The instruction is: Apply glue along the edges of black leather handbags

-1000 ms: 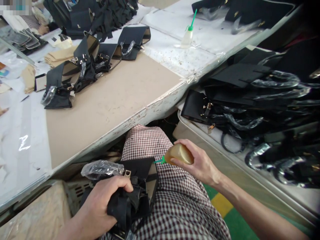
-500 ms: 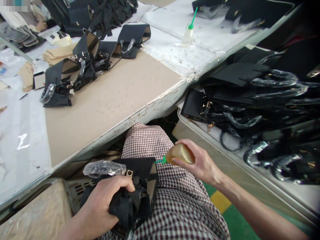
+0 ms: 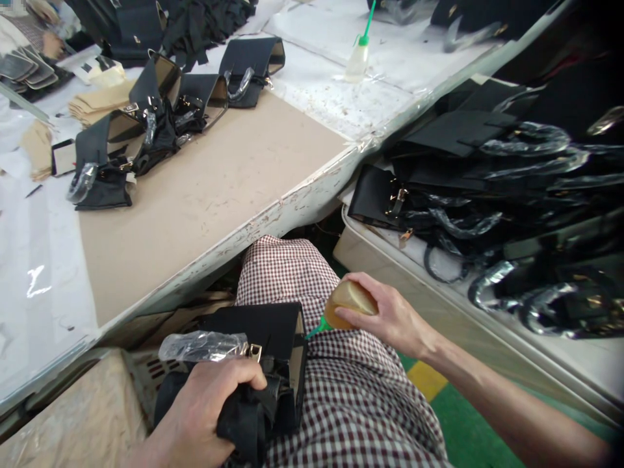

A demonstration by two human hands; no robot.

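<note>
My left hand (image 3: 202, 403) grips a black bag (image 3: 263, 322) that lies on my checkered apron (image 3: 351, 390). A plastic-wrapped handle (image 3: 202, 346) and a small gold buckle show just above my fingers. On the right, my right hand (image 3: 385, 315) is wrapped round a squeeze bottle (image 3: 350, 304) of amber liquid. The bottle is tilted down to the left, and its thin green nozzle tip is at the bag's right edge. Whether liquid is coming out cannot be seen.
Several black bags (image 3: 251, 68) stand on the table (image 3: 205, 188). A second green-tipped bottle (image 3: 358, 60) is farther back. At the right, a pale bin (image 3: 390, 250) holds piled black bags. A plastic-covered bundle (image 3: 73, 416) lies lower left. Someone's hand shows at the top left.
The bottle's nozzle has tipped lower and moved down along the bag's right edge. The bag has turned slightly in my left hand. The view has shifted a little.
</note>
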